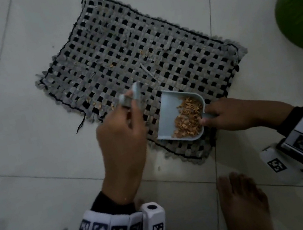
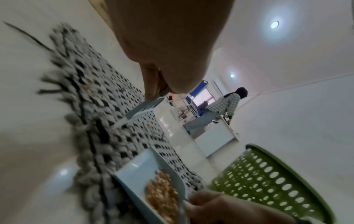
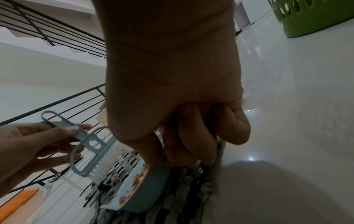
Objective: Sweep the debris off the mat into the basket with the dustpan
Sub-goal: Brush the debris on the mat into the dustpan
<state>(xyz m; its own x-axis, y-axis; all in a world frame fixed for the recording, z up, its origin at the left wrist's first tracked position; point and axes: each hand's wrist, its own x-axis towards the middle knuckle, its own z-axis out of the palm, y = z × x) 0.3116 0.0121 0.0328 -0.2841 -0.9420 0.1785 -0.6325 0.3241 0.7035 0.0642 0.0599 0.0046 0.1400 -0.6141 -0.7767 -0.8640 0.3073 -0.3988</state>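
Note:
A grey and black woven mat [image 1: 126, 58] lies on the tiled floor. A light blue dustpan [image 1: 168, 112] rests on its near edge, holding a heap of tan debris [image 1: 187, 117]. My right hand [image 1: 213, 117] grips the dustpan's short handle from the right. Just left of the pan, my left hand [image 1: 125, 111] pinches the handle of a small blue brush [image 1: 134, 92] with white bristles [image 3: 107, 159], held a little above the mat. A few tan bits [image 1: 97, 104] lie on the mat's left part. The green basket [image 1: 300, 13] stands at the far right.
My bare foot [image 1: 243, 206] is on the floor near the mat's front corner. The perforated basket [image 2: 268, 181] stands on bare tile to the right of the mat. Far across the room another person [image 2: 226, 106] is seen. A stair railing [image 3: 47, 37] runs behind.

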